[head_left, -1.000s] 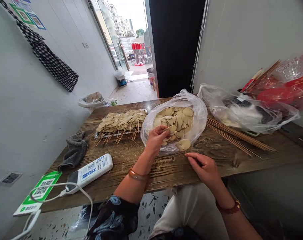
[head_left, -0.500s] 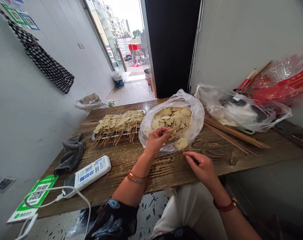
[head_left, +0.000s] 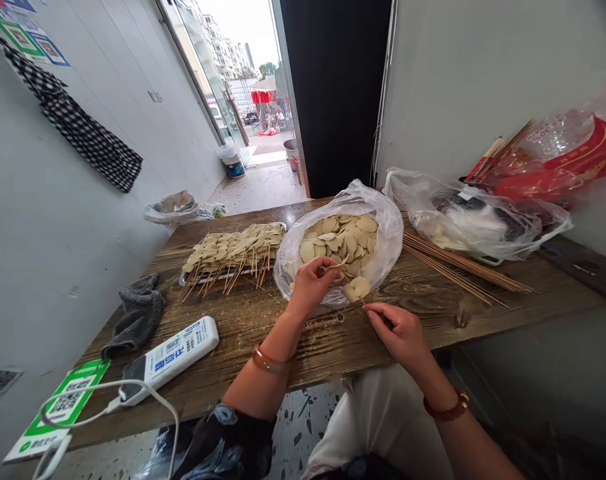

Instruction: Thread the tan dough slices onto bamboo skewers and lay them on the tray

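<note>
My left hand (head_left: 313,283) is closed in a pinch on a thin, pale slice (head_left: 339,265) that looks like potato, over the near rim of a clear plastic bag (head_left: 390,248). Many loose slices (head_left: 340,239) fill the bag. Between thumb and fingertips, my right hand (head_left: 395,328) grips the lower end of a thin wooden skewer (head_left: 362,302). Threaded on that skewer is a pale round slice or slices (head_left: 357,289), just below and right of my left fingers; how many I cannot tell. Left of the bag, a tray (head_left: 183,277) bears rows of loaded skewers (head_left: 233,252).
Bare skewers (head_left: 463,265) lie in a bundle to the right, in front of another plastic bag (head_left: 513,233). At the left are a grey cloth (head_left: 135,313), a white payment device (head_left: 183,350) with a cable, and a green QR card (head_left: 63,410). A doorway stands beyond the table.
The slice in my left hand has turned and now shows more edge-on. My right hand stays on the skewer. The whole view has shifted slightly.
</note>
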A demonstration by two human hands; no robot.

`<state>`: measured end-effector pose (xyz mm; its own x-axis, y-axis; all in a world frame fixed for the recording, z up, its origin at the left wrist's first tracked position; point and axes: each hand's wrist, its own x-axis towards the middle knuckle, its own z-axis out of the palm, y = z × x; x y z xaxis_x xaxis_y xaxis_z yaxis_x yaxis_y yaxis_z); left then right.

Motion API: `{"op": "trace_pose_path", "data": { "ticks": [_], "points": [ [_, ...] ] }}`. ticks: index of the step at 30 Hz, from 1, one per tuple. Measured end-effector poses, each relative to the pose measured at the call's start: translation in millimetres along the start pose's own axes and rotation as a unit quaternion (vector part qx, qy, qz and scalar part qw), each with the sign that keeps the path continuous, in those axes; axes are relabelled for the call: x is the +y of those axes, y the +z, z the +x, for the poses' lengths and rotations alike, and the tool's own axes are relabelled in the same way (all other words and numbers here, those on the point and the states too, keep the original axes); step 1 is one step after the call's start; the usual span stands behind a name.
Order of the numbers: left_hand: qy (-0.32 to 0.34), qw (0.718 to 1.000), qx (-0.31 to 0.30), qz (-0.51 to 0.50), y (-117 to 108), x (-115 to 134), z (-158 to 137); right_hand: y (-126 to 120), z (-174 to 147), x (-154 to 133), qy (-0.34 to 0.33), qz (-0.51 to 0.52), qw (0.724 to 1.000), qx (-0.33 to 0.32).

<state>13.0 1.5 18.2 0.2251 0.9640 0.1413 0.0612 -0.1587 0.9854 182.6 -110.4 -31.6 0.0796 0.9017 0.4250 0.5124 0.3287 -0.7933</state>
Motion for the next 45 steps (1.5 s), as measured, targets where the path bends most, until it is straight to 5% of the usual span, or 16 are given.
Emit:
{"op": "trace_pose_path", "data": {
  "ticks": [6, 18, 45],
  "points": [
    [-0.002, 1.000, -0.006, 0.004, 3.9, -0.5, -1.7, 1.7, 1.0, 2.1, 0.003, -0.001, 1.000, 0.007],
    [-0.114, 0.969, -0.012, -0.220, 2.2, 7.7, -3.4, -0.1, -1.4, 2.0, -0.014, 0.007, 1.000, 0.012],
    [-0.069, 0.985, -0.002, -0.160, 7.8, 3.0, -4.5, -0.8, -1.7, 0.7, -0.006, -0.011, 1.000, 0.009]
  ]
}}
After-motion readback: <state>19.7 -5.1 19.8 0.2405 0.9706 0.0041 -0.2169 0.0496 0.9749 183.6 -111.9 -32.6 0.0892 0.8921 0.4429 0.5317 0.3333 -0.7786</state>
